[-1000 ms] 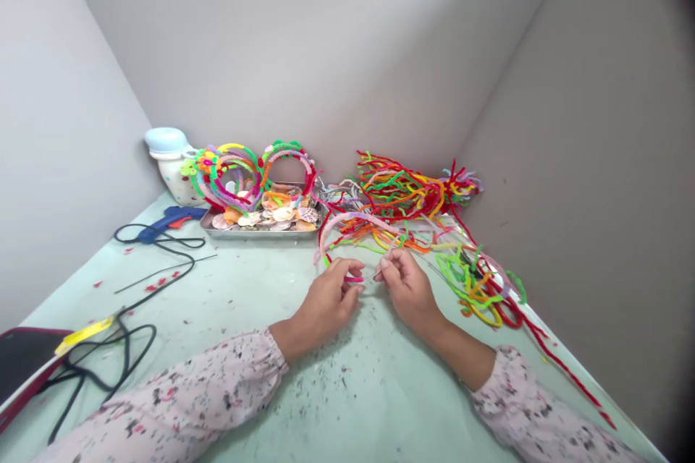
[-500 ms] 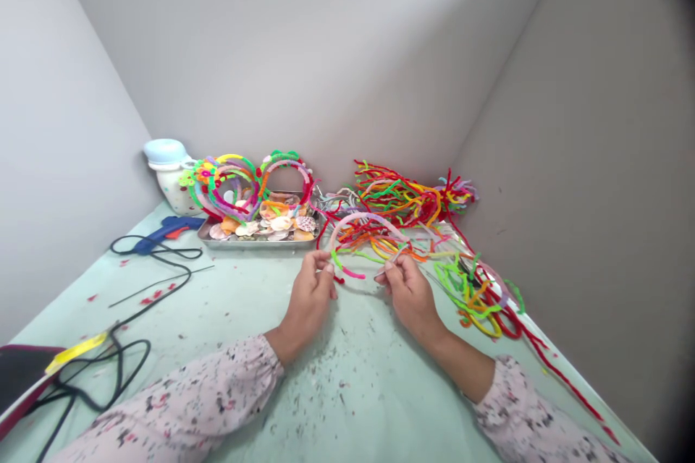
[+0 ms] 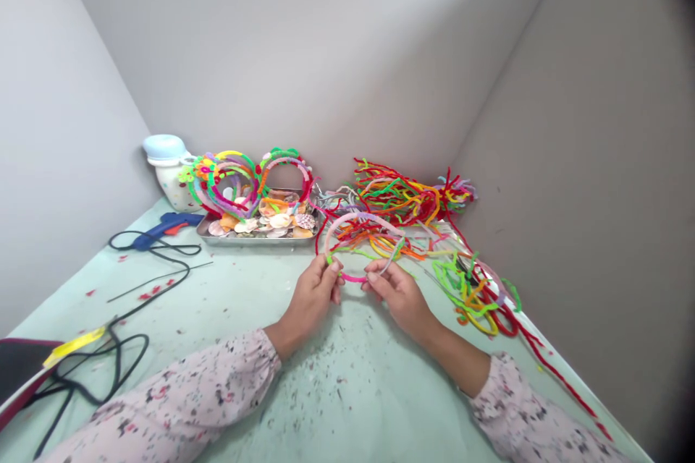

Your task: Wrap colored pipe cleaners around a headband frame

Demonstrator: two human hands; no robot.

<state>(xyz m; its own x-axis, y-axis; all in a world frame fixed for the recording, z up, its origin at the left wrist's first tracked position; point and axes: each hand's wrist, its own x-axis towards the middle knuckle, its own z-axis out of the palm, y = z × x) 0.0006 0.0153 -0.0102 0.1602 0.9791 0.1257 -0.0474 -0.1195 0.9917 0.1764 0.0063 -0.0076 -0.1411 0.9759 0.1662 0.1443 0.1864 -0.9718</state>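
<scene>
Between my hands is a headband [image 3: 359,217] wrapped in fuzzy pipe cleaner, pale pink and lilac over the arch, with green and bright pink lower down. My left hand [image 3: 316,288] pinches its left side at the green part. With thumb and fingers closed, my right hand [image 3: 395,291] grips the headband's other end, close to the tip of the bright pink part. A thin grey strip curves up from my right fingers to the lilac side. My fingertips hide just how the ends meet.
Behind my left hand stands a metal tray [image 3: 255,240] of shells, with decorated headbands [image 3: 228,184] on it. Pipe cleaners [image 3: 402,192] pile up at the back right. A blue glue gun [image 3: 163,228], black cord [image 3: 179,278] and lidded white cup [image 3: 172,177] are left.
My right hand has moved left and slightly down, to the end of the bright pink part. The headband now looks like a nearly closed loop.
</scene>
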